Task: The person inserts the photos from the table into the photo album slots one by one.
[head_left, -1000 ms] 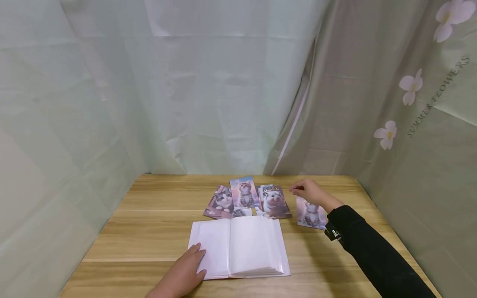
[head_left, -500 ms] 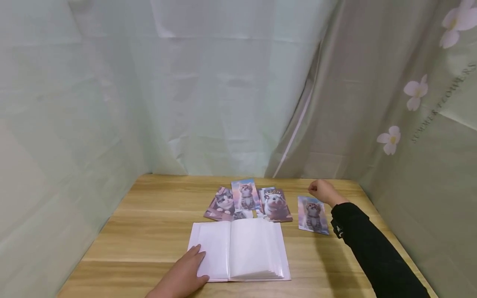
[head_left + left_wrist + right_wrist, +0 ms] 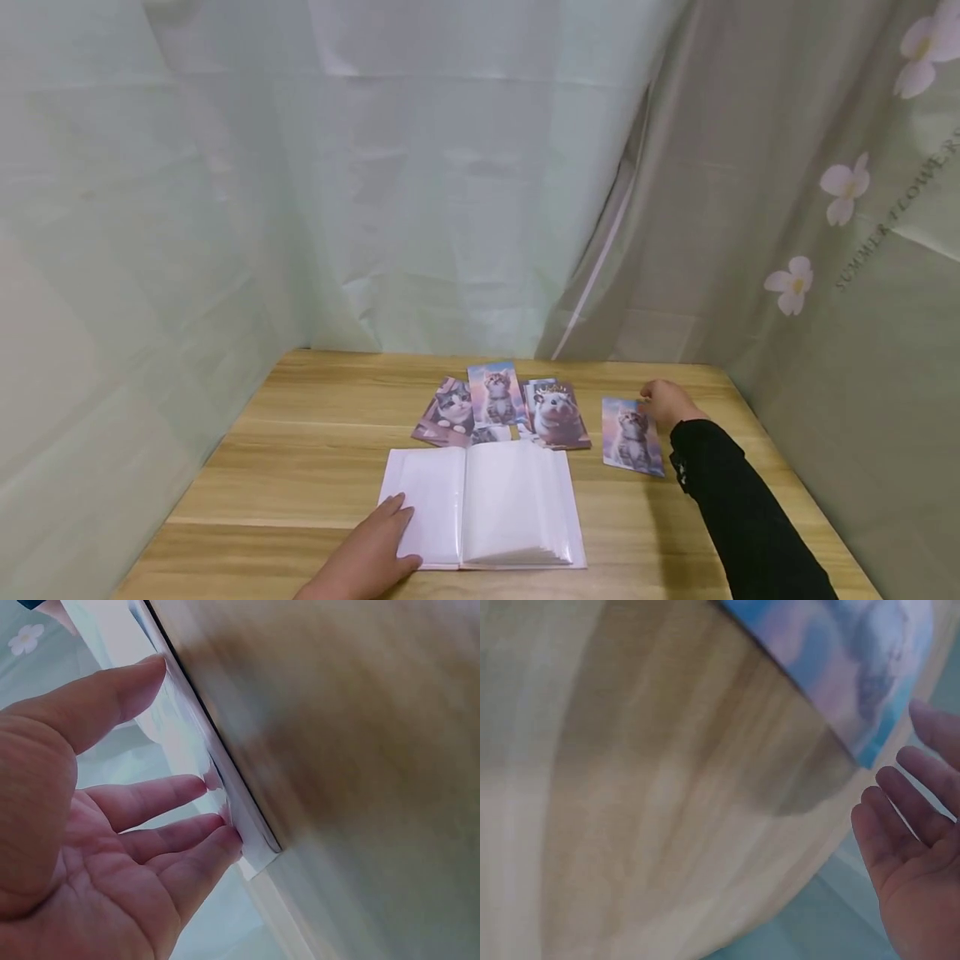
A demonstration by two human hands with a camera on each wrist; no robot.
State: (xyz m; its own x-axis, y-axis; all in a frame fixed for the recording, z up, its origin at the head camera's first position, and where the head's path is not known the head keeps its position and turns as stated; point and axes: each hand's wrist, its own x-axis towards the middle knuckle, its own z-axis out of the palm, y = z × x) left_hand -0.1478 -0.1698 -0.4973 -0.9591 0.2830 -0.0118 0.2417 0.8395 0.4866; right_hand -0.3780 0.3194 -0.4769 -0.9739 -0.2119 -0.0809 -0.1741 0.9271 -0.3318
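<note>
An open photo album [image 3: 517, 500] with blank clear-sleeved pages lies near the front of the table. My left hand [image 3: 369, 546] rests on the left page's outer edge; in the left wrist view the thumb and spread fingers [image 3: 180, 874] touch the album's border. To the right lies a kitten picture card [image 3: 632, 435], blue and pink behind a striped kitten. My right hand [image 3: 667, 404] is at that card's upper right corner. In the right wrist view its fingers are loosely extended, with the thumb close by the corner of the kitten card [image 3: 855, 667] and nothing between them.
Behind the album several cards overlap: a grey-and-white cat card [image 3: 450, 408], another kitten card [image 3: 497, 396] and a crowned hamster-like animal card [image 3: 557, 417]. The wooden table [image 3: 300, 467] meets pale curtains [image 3: 450, 208] at the back and both sides.
My right hand has moved right, away from the card pile, then down to the separate kitten card's upper right corner. My left hand stays on the album.
</note>
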